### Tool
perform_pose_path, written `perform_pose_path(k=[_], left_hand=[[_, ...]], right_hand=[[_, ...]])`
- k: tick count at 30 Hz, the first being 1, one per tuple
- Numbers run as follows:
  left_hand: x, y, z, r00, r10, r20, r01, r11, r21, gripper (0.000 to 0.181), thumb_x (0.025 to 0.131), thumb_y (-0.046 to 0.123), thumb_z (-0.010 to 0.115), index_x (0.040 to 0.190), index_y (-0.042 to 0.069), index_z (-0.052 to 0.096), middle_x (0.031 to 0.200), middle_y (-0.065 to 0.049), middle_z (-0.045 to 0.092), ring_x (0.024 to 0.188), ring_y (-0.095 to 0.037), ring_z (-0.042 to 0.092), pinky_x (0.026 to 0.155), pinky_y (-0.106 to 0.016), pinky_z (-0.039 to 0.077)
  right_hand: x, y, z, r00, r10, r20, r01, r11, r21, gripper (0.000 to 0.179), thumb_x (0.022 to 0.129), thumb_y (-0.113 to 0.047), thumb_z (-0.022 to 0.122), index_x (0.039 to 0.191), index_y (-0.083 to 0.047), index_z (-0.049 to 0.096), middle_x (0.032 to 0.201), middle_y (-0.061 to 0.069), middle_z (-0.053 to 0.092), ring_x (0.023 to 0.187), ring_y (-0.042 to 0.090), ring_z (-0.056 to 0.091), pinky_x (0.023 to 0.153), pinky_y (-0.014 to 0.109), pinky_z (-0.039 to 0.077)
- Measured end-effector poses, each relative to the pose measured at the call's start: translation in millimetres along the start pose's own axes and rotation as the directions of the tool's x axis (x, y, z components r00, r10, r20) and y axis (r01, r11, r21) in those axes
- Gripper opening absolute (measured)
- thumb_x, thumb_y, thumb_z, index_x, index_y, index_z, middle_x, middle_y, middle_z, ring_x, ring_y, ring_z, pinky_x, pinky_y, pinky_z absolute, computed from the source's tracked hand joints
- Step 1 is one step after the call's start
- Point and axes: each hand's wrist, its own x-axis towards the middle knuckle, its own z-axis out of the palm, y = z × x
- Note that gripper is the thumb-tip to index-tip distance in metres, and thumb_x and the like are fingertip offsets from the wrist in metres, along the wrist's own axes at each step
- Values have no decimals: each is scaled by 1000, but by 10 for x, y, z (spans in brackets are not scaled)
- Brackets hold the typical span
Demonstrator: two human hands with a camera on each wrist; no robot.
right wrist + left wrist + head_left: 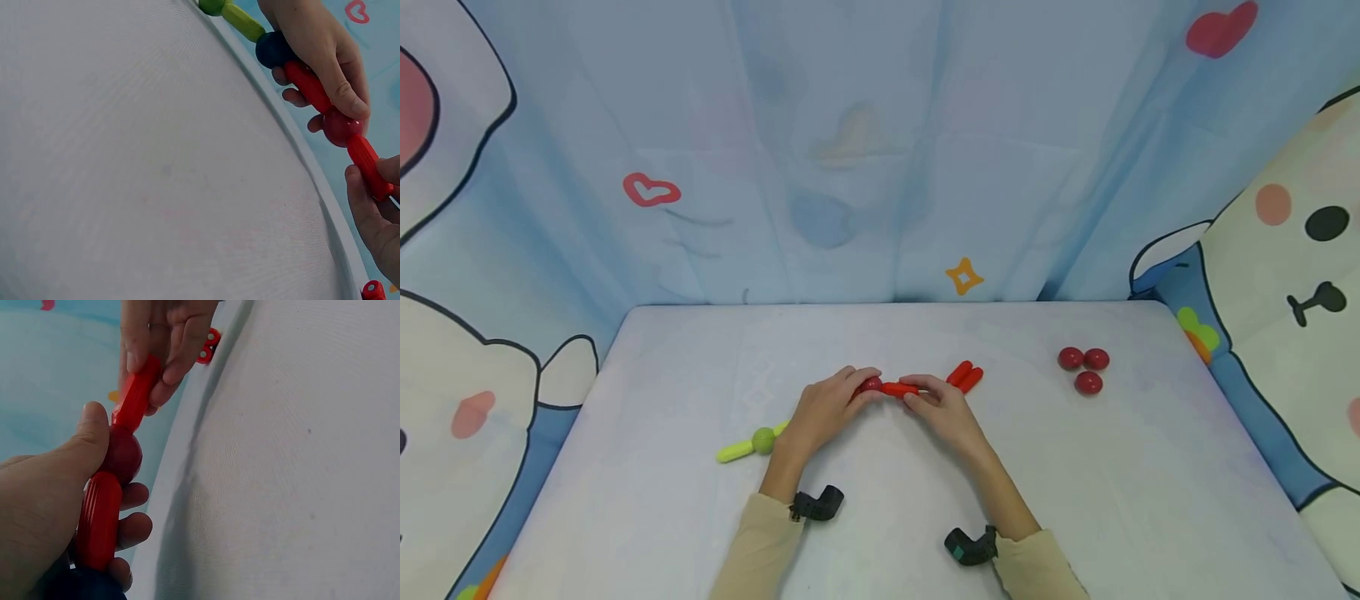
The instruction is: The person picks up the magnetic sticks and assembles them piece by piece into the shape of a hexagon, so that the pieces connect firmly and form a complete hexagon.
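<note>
My left hand grips a red ball, thumb against it, and a red rod lies along its curled fingers. My right hand pinches a second red rod, whose end meets the red ball. Behind the left hand the chain carries on through a dark blue ball, a yellow-green rod and a green ball, ending in another yellow-green rod. In the head view the left hand hides the blue ball.
Two loose red rods lie side by side just beyond the right hand. Three dark red balls sit grouped at the table's back right. The white-covered table meets a blue printed curtain at its far edge.
</note>
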Motion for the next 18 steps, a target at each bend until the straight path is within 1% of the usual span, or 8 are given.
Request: perform_pose_path(k=[3, 7, 12, 15, 18], left_hand=[[12, 16, -4, 1000, -4, 6, 4, 1000, -4, 40, 94, 43, 60, 130, 25, 58, 98, 4, 63, 74, -8, 52, 64, -21, 47], [19, 28, -3, 1000, -8, -1, 8, 1000, -8, 37, 94, 40, 60, 127, 22, 59, 101, 3, 62, 74, -9, 52, 64, -21, 47], [18, 40, 0, 999, -37, -12, 37, 999, -39, 33, 96, 35, 60, 123, 16, 59, 107, 2, 63, 77, -10, 54, 69, -23, 50], [15, 44, -7, 998, -67, 2, 67, 996, -59, 32, 96, 32, 59, 124, 17, 59, 110, 1, 62, 80, -11, 55, 73, -25, 52], [16, 41, -13, 997, -75, 11, 76, 996, -46, 32, 97, 28, 57, 128, 20, 59, 114, 1, 61, 82, -10, 57, 75, -26, 53]], right_hand=[[2, 0, -9, 1000, -12, 2, 12, 1000, -2, 34, 95, -20, 62, 128, -12, 61, 122, 13, 67, 104, 24, 70, 95, 36, 53], [0, -4, -18, 1000, 5, -5, -5, 1000, 8, 35, 95, -20, 61, 129, -13, 60, 126, 12, 64, 107, 24, 69, 99, 39, 52], [-10, -6, -20, 1000, 16, -10, -15, 1000, 24, 39, 95, -22, 61, 133, -12, 56, 135, 12, 58, 112, 27, 66, 99, 40, 51], [-13, -8, -17, 1000, 22, -15, -22, 1000, 19, 41, 95, -24, 62, 133, -12, 55, 135, 11, 59, 112, 26, 66, 99, 40, 51], [-13, -11, -14, 1000, 30, -9, -29, 999, 27, 41, 95, -24, 62, 133, -12, 54, 133, 11, 60, 111, 25, 67, 98, 37, 52]])
